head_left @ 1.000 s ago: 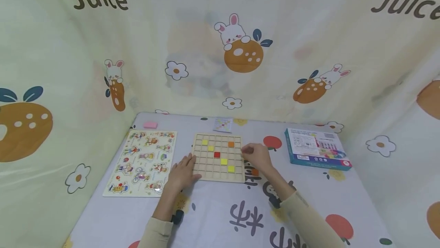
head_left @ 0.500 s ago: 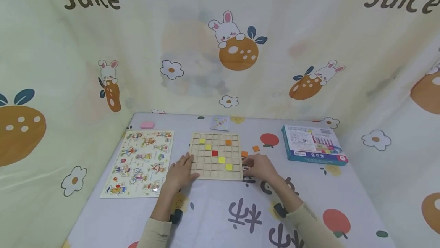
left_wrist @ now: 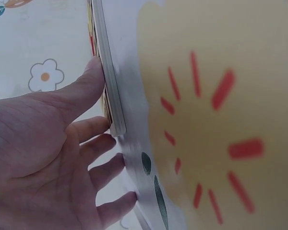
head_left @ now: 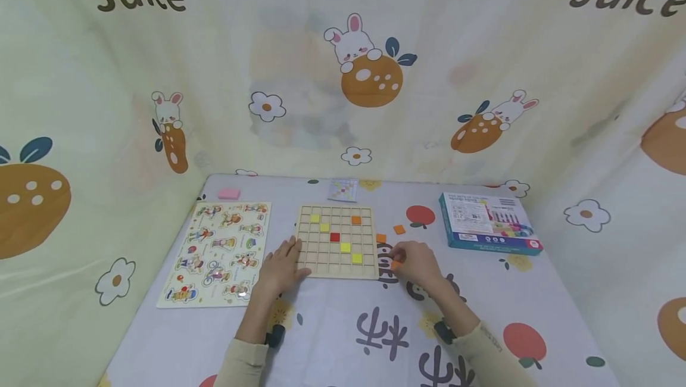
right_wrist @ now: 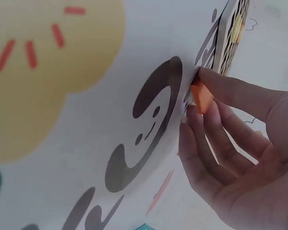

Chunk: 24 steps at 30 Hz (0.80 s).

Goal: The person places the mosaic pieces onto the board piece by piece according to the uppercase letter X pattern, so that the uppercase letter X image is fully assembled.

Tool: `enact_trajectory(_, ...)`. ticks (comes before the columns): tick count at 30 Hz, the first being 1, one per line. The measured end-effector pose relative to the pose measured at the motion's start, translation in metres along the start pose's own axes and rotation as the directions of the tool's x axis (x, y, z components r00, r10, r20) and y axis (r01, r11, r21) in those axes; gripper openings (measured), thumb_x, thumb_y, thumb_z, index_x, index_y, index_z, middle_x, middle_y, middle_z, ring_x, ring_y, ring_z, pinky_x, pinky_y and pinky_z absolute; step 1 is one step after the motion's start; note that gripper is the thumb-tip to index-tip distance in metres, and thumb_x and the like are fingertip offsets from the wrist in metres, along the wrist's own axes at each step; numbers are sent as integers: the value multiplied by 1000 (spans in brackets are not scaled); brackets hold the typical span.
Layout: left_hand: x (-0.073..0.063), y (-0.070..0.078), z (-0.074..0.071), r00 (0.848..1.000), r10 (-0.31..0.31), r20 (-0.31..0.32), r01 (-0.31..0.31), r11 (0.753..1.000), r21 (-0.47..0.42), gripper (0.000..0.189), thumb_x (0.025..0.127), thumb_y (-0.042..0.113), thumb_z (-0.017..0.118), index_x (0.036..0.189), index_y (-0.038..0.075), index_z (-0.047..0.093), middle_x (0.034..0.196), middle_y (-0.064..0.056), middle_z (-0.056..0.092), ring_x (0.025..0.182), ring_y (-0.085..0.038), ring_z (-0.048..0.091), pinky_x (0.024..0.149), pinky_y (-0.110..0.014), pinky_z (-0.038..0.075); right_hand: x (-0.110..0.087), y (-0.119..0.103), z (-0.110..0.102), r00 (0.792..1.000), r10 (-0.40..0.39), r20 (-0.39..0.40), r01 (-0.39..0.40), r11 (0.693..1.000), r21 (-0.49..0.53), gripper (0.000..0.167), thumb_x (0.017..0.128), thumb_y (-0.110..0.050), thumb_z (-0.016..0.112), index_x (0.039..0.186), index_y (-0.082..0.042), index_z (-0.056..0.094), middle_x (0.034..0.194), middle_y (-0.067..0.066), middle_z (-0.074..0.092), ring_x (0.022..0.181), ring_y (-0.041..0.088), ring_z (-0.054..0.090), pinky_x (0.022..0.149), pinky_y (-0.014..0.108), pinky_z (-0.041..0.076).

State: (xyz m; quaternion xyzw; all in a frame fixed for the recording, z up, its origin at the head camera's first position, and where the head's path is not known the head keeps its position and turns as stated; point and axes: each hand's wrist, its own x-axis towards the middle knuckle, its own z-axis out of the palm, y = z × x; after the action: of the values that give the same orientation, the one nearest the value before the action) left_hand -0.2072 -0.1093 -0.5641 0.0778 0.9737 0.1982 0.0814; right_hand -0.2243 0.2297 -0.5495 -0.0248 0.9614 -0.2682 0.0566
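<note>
orange tile (head_left: 395, 265), head view: square, no long axis to read, pinched in the right hand (head_left: 420, 265), to the right of the grid board (head_left: 323, 260), toward its near corner. from the tile, the board's cells lie leftward; right hand much the nearer. left hand (head_left: 281, 265) at the board's left edge, fingers stretched out and spread, no tile in it. two loose orange tiles (head_left: 381, 238) (head_left: 399, 230): one just beside the board's right edge, one farther out. cells filled: yellow tiles (head_left: 345, 247) and a red tile (head_left: 334, 237) in a diagonal line, far left toward near right; one seated orange tile (head_left: 356, 220) toward the board's far right corner. pattern card (head_left: 343, 190) beyond the board; picture puzzle (head_left: 214, 256) left of it; box (head_left: 490, 223) well to its right, contents hidden.

left wrist view: thumb against the board's edge by a corner, other fingers loosely bent alongside.

right wrist view: tile tilted between thumb and fingertips, other fingers half curled, board beyond. cannot tell whether the tile touches the worktop (right_wrist: 149, 38).
</note>
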Motion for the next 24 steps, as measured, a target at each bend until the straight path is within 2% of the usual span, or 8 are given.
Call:
enact_trajectory(6, 2, -1, 1, 1000, 0, -2, 0, 1000, -9, 83, 98, 40, 71, 162, 4, 34, 170, -18, 27, 157, -39, 24, 125, -64, 23, 12, 3, -1, 999, 18, -47, -15, 998, 69, 47, 77, -8, 90, 121, -5, 73, 80, 1, 69, 68, 18, 62, 56, 28, 51)
enact_trajectory(11, 2, -2, 2, 1000, 2, -7, -2, 1000, -1, 82, 98, 41, 71, 162, 4, 35, 170, -18, 27, 156, -39, 25, 124, -64, 24, 26, 2, 1, 996, 11, -90, 7, 979, 203, 45, 81, -8, 86, 124, -6, 72, 89, 3, 76, 75, 19, 71, 63, 31, 58)
enact_trajectory(16, 2, -3, 1, 1000, -2, -7, 2, 1000, -3, 82, 98, 41, 71, 162, 4, 35, 170, -17, 27, 157, -38, 25, 125, -64, 24, 43, -6, 5, 993, 6, -115, 27, 960, 280, 39, 86, -10, 82, 124, -9, 72, 97, 4, 78, 86, 20, 74, 71, 31, 61)
enact_trajectory(21, 2, -3, 2, 1000, 4, -9, -4, 1000, 3, 83, 97, 42, 72, 162, 4, 36, 170, -18, 28, 156, -39, 26, 124, -64, 24, 55, -17, 8, 992, 40, -119, 2, 942, 335, 42, 86, -11, 85, 125, -6, 71, 95, 6, 78, 83, 20, 76, 69, 30, 61)
enact_trajectory(24, 3, -3, 2, 1000, 2, -16, -2, 1000, 2, 83, 97, 43, 72, 162, 5, 36, 170, -16, 28, 156, -38, 26, 125, -64, 24, 62, -23, 10, 989, 53, -134, -6, 944, 331, 41, 84, -12, 87, 122, -7, 72, 92, 5, 78, 81, 19, 75, 68, 29, 61)
